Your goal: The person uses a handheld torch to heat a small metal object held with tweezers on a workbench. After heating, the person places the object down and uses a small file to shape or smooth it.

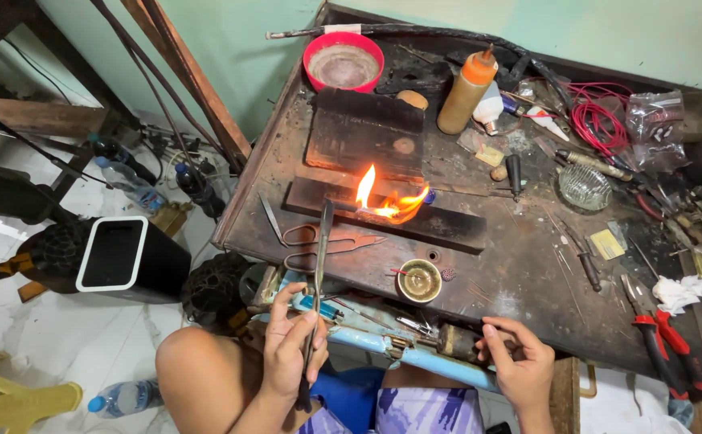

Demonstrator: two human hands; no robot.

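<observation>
My left hand [290, 345] grips long dark metal tweezers [319, 273] that reach up toward a dark charred block [447, 227]. An orange flame [387, 201] burns on that block, at the tweezers' tip. My right hand [515, 362] is closed on the handle of a torch [457, 341] at the workbench's near edge, beside a light blue bar [415, 358]. Metal shears [319, 241] lie on the bench just left of the tweezers. A small round brass dish [420, 280] sits in front of the block.
A larger dark slab [363, 133], a red bowl [343, 60] and an orange squeeze bottle [466, 92] stand at the back of the bench. Red wire [600, 120], a glass dish [585, 186], red-handled pliers [660, 337] and small tools crowd the right side. Plastic bottles [130, 181] and a black box [122, 257] are on the floor left.
</observation>
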